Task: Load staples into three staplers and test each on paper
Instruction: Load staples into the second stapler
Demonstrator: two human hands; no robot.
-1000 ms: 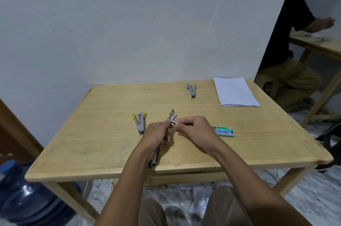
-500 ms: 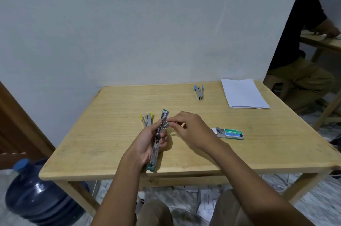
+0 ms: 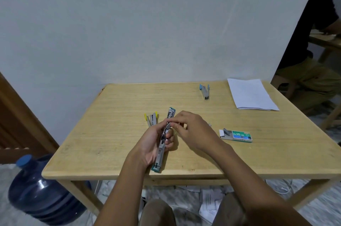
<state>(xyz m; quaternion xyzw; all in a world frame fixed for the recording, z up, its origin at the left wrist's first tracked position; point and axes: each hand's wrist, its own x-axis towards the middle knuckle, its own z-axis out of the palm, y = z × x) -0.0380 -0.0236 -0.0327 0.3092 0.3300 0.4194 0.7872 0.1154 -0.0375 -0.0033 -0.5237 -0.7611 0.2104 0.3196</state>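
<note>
My left hand (image 3: 151, 144) grips a teal stapler (image 3: 160, 153), swung fully open, so its metal channel runs from the table's front edge toward the back. My right hand (image 3: 191, 129) pinches something small at the stapler's middle; what it holds is hidden by my fingers. A yellow stapler (image 3: 151, 117) lies just left of my hands. Farther back on the wooden table (image 3: 110, 133) rests a blue stapler (image 3: 204, 91). A green staple box (image 3: 238, 135) sits open to the right. White paper (image 3: 251, 94) lies at the back right.
A blue water jug (image 3: 40, 189) stands on the floor at the left. Loose papers lie scattered under the table. Another person (image 3: 313, 56) sits at a second table at the far right. A grey wall backs the table.
The teal stapler has swung from a narrow V to fully open and now lies flat along my left palm. My right hand stays at its middle. The camera has turned left.
</note>
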